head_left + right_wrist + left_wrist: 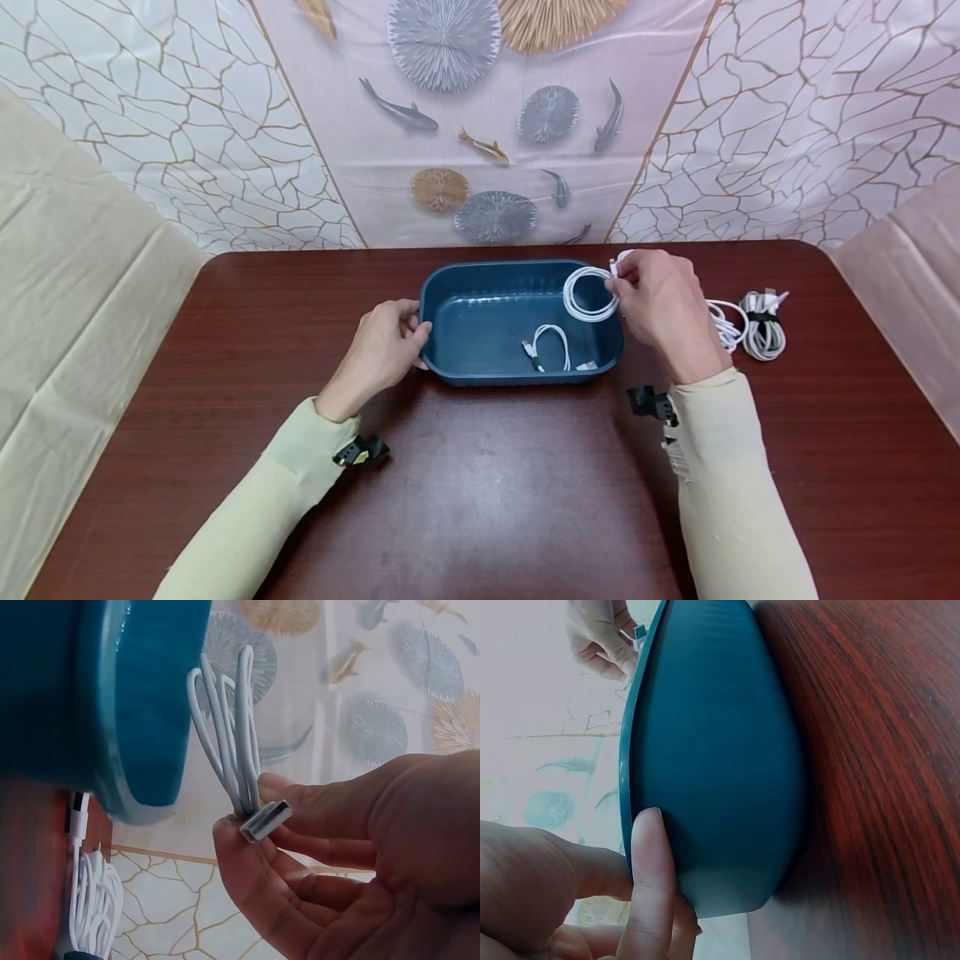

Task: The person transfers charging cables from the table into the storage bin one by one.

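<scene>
A blue bin (480,379) stands on the table, its left rim held between the thumb and fingers of my left hand (384,342); in the left wrist view those fingers (652,885) lie against the bin's outer wall (720,750). My right hand (663,304) pinches a coiled white cable (590,315) over the bin's right end. In the right wrist view the coil (244,727) hangs from thumb and fingertips, its USB plug (266,821) beside them. Inside the bin lies another white cable (567,346) with a dark tie.
Right of the bin, partly behind my right hand, lies a white cable bundle (726,327). Next to it is a bundle with a black tie (763,337). A patterned cloth (480,192) hangs behind the brown table (480,483).
</scene>
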Demonstrator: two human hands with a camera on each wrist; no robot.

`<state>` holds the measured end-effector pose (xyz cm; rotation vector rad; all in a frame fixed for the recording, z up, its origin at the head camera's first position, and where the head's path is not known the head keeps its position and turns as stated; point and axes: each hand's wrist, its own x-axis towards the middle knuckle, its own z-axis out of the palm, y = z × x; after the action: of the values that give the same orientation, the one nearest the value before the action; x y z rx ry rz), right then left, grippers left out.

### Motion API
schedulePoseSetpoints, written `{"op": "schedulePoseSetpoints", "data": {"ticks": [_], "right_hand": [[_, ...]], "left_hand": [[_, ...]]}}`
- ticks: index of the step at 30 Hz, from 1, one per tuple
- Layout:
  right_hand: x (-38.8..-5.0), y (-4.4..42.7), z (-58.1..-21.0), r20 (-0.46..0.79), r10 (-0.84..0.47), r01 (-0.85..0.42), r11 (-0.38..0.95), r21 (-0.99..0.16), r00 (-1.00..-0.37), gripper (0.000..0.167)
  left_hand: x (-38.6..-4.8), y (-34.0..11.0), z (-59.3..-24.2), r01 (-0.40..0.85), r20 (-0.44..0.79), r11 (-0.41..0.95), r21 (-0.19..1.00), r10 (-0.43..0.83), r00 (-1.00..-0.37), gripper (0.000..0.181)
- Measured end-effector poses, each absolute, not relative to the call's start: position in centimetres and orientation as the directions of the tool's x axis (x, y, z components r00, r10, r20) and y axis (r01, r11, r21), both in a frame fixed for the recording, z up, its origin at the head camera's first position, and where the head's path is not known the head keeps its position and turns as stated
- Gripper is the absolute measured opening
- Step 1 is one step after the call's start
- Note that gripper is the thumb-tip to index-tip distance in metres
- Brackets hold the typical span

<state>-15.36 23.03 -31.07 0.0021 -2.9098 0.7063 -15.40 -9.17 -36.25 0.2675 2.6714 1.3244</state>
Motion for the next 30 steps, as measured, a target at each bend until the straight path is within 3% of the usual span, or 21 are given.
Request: {"op": "schedulePoseSetpoints", "data": {"ticks": [30], "right_hand": [[-15.7, 21.4, -32.0, 0.141, 0.087, 0.008, 0.876, -0.483, -0.986, 0.018]], "left_hand": [[-15.4, -9.1, -36.3, 0.1, -0.046, 0.598, 0.795, 0.223, -0.974, 0.032]]}}
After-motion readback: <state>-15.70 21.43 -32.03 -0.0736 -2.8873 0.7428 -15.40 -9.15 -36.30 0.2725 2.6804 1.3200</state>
